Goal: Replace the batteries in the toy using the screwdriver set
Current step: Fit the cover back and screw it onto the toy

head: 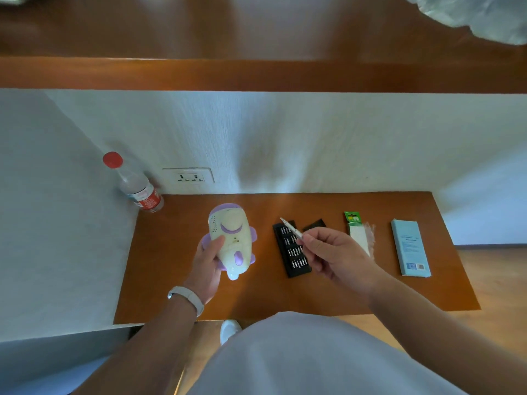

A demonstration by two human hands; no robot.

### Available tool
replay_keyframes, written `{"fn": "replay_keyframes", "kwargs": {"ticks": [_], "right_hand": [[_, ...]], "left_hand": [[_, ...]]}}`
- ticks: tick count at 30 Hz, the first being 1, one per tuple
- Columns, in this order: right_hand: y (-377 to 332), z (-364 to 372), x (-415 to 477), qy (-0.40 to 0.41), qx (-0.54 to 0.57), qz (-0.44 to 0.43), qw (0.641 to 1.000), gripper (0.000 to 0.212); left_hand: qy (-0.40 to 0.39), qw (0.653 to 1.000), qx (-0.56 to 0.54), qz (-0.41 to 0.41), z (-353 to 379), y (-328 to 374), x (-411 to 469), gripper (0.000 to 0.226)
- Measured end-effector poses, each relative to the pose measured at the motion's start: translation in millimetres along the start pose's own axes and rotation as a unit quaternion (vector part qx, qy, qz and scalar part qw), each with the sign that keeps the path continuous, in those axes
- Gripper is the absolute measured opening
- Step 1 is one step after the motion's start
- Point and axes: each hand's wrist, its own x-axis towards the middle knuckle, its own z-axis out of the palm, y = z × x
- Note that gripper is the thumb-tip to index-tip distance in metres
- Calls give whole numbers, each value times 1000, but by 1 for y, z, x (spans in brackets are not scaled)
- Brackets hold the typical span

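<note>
– Left grip [209,263] first: what does it have?
– Its fingers curl round the toy [231,240] from the left, thumb laid across the front. It holds the toy above the desk [256,297], left of the middle. The right grip [333,255] pinches a thin screwdriver [292,230] between thumb and fingertips. The tip points up and left, over the bit tray [289,253].
– How does the toy look?
– It has a rounded, glossy cream plastic body with lilac trim. There is a band at the far end, a curved patch in the middle, a small oval piece lower down and stubby parts at each side. A cluster of little holes sits at its upper left. The narrow end points towards the person.
– Anything hard to make out?
– I cannot tell whether a battery cover or a screw shows. A tiny dark spot on the body is too small to read. The palm hides the toy's left flank. The right grip covers part of the tray and the near end of the battery pack [358,232]. The print on the pale blue box [410,248] is illegible.
– Materials?
– The desk is smooth orange-brown wood. The tray is black and oblong, with rows of metal bits. A black lid [313,224] lies just behind it. The pack has a green card top and clear plastic. A clear bottle [137,186] with a red cap and label stands at the back left corner. Beside it, a white socket [189,178] is set in the textured white wall.
</note>
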Motion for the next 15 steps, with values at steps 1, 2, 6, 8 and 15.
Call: {"fn": "replay_keyframes", "kwargs": {"ticks": [1, 2, 6, 8, 15], "right_hand": [[2, 1, -1, 3, 6, 3, 1000, 35], [4, 1, -1, 6, 14, 6, 1000, 34], [9, 6, -2, 13, 27, 17, 999, 27], [11, 11, -2, 18, 11, 20, 1000, 25], [17, 25, 0, 27, 3, 35, 999, 28]], "left_hand": [[-6, 1000, 2, 0, -2, -3, 1, 67], [-11, 1000, 5, 0, -4, -5, 3, 66], [-35, 999, 12, 3, -11, -12, 4, 62], [-48, 999, 8, 15, -13, -13, 4, 58], [-70, 998, 0, -2, -21, -14, 6, 74]]}}
